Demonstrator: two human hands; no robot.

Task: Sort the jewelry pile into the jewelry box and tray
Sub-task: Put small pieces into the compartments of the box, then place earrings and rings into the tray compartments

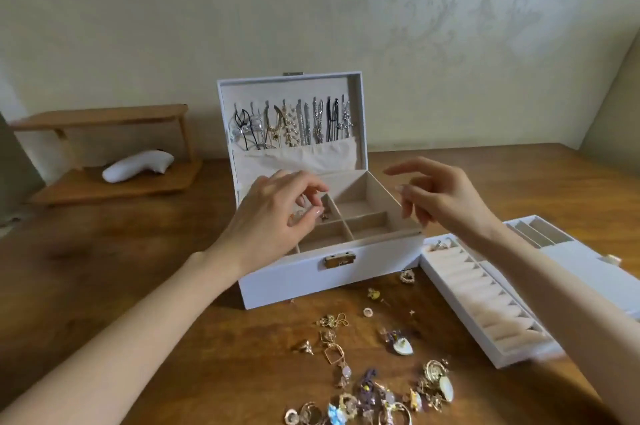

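Jewelry (374, 386) lies heaped on the near counter (138, 251), the tray (485, 289) just right of it (a small piece at its far end). Beyond, the jewelry box (363, 272) stands open; the left hand (273, 213) curls over its left compartments, grip impossible to tell, and the right hand (440, 196) hovers loose-fingered and empty above its right edge.

Left hand (273, 213) over jewelry box (381, 263) left compartments, fingers curled down, grip unclear. Right hand (446, 197) above jewelry box right rim, fingers loosely spread, empty.
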